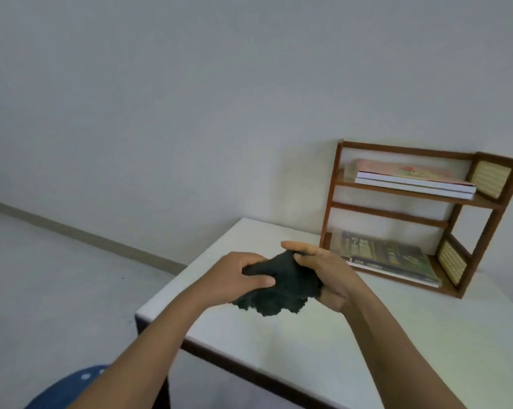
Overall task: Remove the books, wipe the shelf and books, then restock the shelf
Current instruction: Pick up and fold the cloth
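Observation:
A dark crumpled cloth (281, 287) hangs above the white table (308, 335), held from both sides. My left hand (237, 276) grips its left part and my right hand (326, 276) grips its right part. Behind and to the right stands a small brown wooden shelf (335, 187) with woven side panels. Its upper level carries a flat stack of books with a pink cover on top (411, 177). On its lower level lies a dark green book (391, 255) over a thin white one. The shelf is apart from both hands.
The table's dark front edge (249, 376) runs diagonally near me, with its left corner by the grey floor (42, 276). A plain wall stands behind the table. Blue dotted clothing (66, 388) shows at the bottom left.

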